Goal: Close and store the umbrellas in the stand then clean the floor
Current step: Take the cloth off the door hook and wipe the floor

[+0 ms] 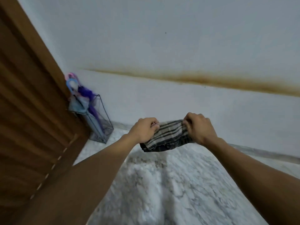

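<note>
both hands hold a striped cloth (168,135) up in the air, stretched between them, above the marble floor (178,184) and well to the right of the stand (103,125). the left hand (143,129) grips the cloth's left end, fingers curled tight around the bunched fabric with the knuckles facing up. the right hand (198,127) grips the right end the same way, fingers curled and pinching the edge. the cloth is pale with dark stripes running from one hand to the other, and its lower edge, darker, sags a little toward the floor without touching it.

the stand is a dark wire basket, tall and narrow, set on the floor in the corner where the brown wooden door (32,111) meets the white wall (178,46). the door is just left of the stand and touches or nearly touches it; which one cannot be told. the umbrellas (87,109) are closed and stand upright inside the stand: a pale blue one toward the door and a purple one beside it, with curved blue and pink handles rising above the stand's rim.

a brown stain (203,80) runs along the wall, right of the stand and above the hands. the floor right of the stand, below the cloth, shows a greyish, dirty patch (146,159).
</note>
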